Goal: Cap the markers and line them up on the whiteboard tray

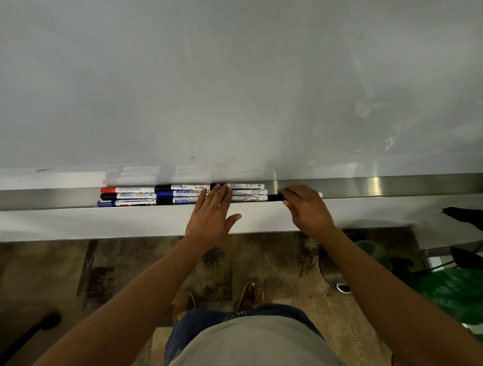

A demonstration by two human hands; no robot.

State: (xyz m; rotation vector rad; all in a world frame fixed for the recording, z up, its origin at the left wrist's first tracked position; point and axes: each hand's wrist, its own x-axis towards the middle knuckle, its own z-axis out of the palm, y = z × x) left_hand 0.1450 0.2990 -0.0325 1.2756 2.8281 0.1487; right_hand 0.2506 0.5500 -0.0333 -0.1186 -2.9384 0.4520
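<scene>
Several capped markers lie end to end in rows on the steel whiteboard tray (399, 187): a red-capped marker (127, 190) at the back left, a black-capped marker (127, 196) under it and a blue-capped marker (126, 203) at the front. My left hand (211, 214) lies flat with straight fingers pressing on the middle markers. My right hand (307, 208) grips a black-capped marker (275, 197) at the right end of the front row; its white tail end shows right of my knuckles.
The whiteboard (231, 73) fills the upper view. A white ledge (99, 222) runs below the tray. On the floor at right stand a green plant (463, 292) and a metal bin (331, 270). My feet are below.
</scene>
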